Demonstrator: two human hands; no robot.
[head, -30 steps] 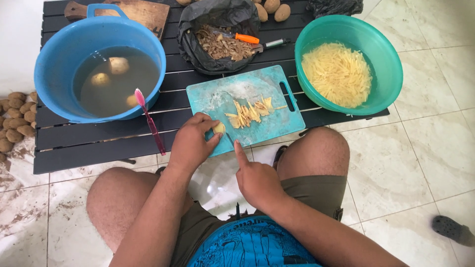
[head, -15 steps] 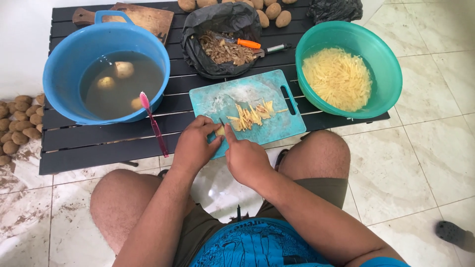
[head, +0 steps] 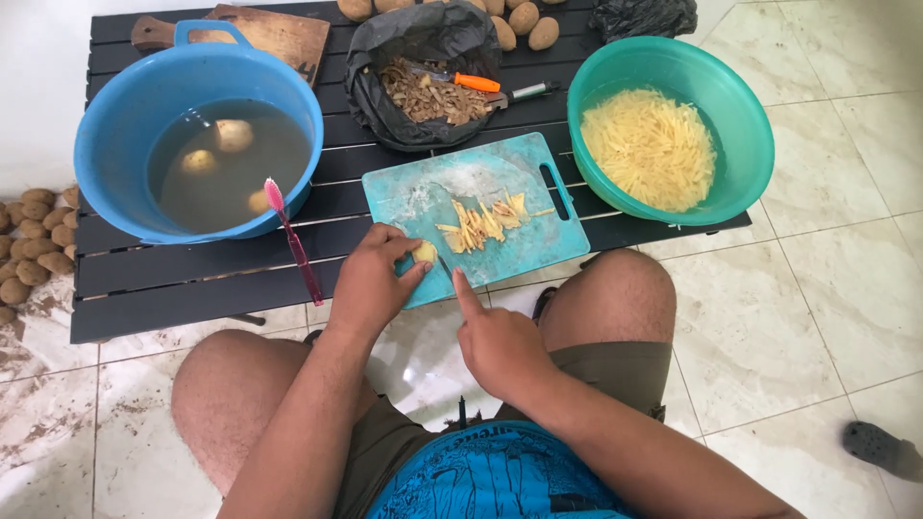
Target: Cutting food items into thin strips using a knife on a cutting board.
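My left hand [head: 370,284] pinches a small peeled potato piece [head: 424,253] on the near left corner of a teal cutting board [head: 538,240]. Pale potato strips [head: 481,223] lie in the board's middle. My right hand [head: 500,346] is just below the board's near edge, closed on a thin knife, index finger stretched toward the potato piece. Its blade is barely visible by the fingertip. Both of my bare knees sit under the table edge.
On the black slatted table [head: 192,279]: a blue basin [head: 125,115] of water with potatoes, a pink brush [head: 293,240], a black bag of peelings [head: 428,91], an orange-handled tool [head: 476,83], a green bowl [head: 740,183] of strips. Unpeeled potatoes [head: 38,240] lie on the floor, left.
My right hand went up to the potato piece half a second ago and has drawn back toward me. My left hand stays on the piece.
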